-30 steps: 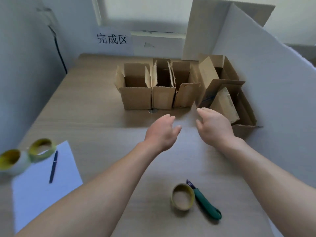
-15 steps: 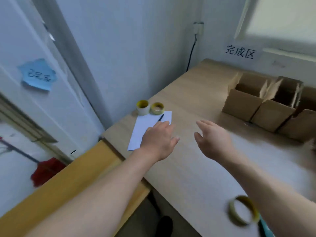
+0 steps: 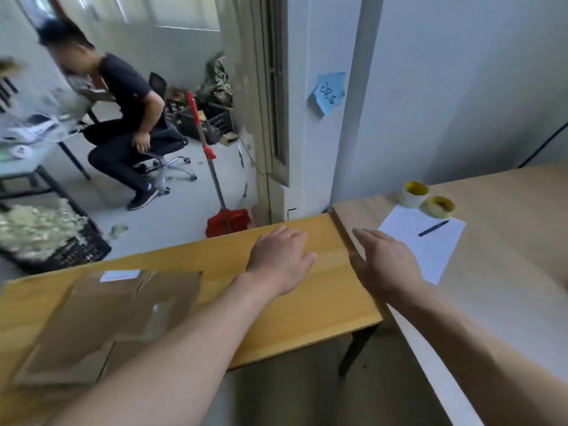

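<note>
My left hand (image 3: 281, 259) hovers with relaxed fingers over the yellow wooden table (image 3: 307, 309), holding nothing. My right hand (image 3: 385, 262) is also empty, fingers straight, above the gap between that table and the pale desk (image 3: 507, 241). A stack of flattened cardboard boxes (image 3: 101, 321) with a white label lies on the yellow table at lower left, well left of both hands.
On the pale desk lie a white sheet (image 3: 430, 250) with a pen (image 3: 433, 228) and two tape rolls (image 3: 427, 199). A person on an office chair (image 3: 126, 118), a red dustpan (image 3: 227, 221), a black crate (image 3: 52, 241) and a blue note (image 3: 330, 92) on the door frame.
The view has swung far left, from the open boxes to the yellow table and the doorway. Both hands stayed empty and moved left with it.
</note>
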A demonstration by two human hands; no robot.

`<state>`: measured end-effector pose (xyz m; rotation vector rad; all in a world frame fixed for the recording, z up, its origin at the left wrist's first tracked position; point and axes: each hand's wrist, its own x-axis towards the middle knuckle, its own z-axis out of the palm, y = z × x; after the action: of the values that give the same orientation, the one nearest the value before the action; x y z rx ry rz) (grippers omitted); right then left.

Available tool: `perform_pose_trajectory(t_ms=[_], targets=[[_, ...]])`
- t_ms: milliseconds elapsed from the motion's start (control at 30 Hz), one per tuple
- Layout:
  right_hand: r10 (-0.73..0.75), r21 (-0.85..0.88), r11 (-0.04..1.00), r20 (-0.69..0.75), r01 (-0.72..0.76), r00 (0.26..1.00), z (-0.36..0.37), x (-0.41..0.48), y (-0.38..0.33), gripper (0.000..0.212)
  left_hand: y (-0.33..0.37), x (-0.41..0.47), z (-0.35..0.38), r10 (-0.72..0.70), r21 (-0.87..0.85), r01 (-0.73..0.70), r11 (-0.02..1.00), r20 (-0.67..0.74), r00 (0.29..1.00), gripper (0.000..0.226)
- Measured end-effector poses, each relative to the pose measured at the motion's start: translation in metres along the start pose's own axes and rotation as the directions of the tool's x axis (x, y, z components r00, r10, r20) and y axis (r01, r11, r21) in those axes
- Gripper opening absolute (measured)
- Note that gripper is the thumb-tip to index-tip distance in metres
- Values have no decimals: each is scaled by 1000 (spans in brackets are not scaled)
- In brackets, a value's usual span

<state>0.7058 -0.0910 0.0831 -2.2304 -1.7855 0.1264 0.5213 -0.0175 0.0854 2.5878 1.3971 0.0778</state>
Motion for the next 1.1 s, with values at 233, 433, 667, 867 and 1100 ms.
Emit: perform_pose_trajectory(t_ms=[233,433,667,867,1100], targets=[[-131,-22,991,58,132,990,39,-2,-132,54,-128,-73,-12,-123,-25,123,992,-20,992,55],[-180,46,984,246,174,952,103,-16,-247,65,-250,-144,-16,-236,-54,236,970,-1,972,52],[-195,68,980,528,188,827,171,-46,-330,95,-357,-221,15,-395,-105,405,908,102,913,67],[-97,-24,988,670,152,736,229,-62,-338,124,-401,-256,55,-502,-65,540,839,291,815,96],[-62,-62,989,660,137,749,261,-71,-340,125,-426,-263,84,-548,-65,612,788,379,746,106]])
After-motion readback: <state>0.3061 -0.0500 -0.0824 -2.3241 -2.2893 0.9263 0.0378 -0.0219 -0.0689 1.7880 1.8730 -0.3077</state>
